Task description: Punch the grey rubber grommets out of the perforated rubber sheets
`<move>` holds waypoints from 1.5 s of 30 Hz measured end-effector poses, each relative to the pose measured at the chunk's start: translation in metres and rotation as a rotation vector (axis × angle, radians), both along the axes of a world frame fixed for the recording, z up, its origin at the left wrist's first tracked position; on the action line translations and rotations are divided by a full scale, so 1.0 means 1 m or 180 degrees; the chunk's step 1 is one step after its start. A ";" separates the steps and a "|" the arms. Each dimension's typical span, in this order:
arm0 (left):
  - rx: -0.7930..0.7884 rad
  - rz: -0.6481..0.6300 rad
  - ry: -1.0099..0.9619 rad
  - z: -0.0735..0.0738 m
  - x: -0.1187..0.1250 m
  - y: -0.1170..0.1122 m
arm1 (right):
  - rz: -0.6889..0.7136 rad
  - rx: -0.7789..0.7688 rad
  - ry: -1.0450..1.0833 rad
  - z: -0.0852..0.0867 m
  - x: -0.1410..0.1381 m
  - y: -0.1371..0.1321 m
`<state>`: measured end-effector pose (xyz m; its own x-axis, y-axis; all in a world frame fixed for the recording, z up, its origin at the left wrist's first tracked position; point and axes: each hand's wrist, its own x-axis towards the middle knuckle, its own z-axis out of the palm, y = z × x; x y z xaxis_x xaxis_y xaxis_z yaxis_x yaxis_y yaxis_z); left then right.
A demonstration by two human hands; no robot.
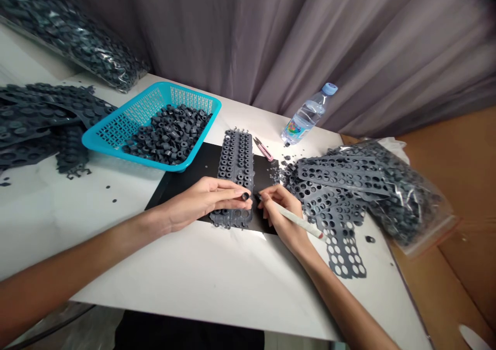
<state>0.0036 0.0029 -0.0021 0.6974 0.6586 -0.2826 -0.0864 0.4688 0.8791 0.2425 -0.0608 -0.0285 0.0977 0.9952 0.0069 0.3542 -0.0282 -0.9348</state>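
My left hand (209, 197) is closed, pinching a small dark grey rubber ring (245, 196) between thumb and fingers. Below and behind it lies a dark rubber sheet (237, 156) with rows of round ring parts, some of it covered by my fingers. The sheet rests on a black mat (182, 187). Just right of the sheet, my right hand (282, 210) is closed around a pale, pen-like tool (298, 219). Its tip points toward the ring, though the fingers partly hide it.
A blue basket (87, 140) of loose rings stands behind left. Pink thread snips (263, 149) lie beyond the sheet, near a water bottle (308, 115). Punched-out sheets (344, 184) and a filled plastic bag (418, 210) sit at right. More sheets (34, 117) and a big bag (77, 34) are left.
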 end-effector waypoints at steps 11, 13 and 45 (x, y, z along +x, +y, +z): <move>0.0050 -0.0110 -0.0061 0.017 0.000 -0.003 | 0.0089 0.0033 -0.0130 0.005 -0.002 0.000; 0.0040 -0.0172 -0.0101 0.022 -0.001 -0.004 | 0.0106 0.0047 -0.0141 0.005 -0.002 0.000; -0.0005 -0.0015 -0.0091 0.013 0.000 -0.003 | 0.0262 0.0090 -0.0346 0.005 -0.002 -0.001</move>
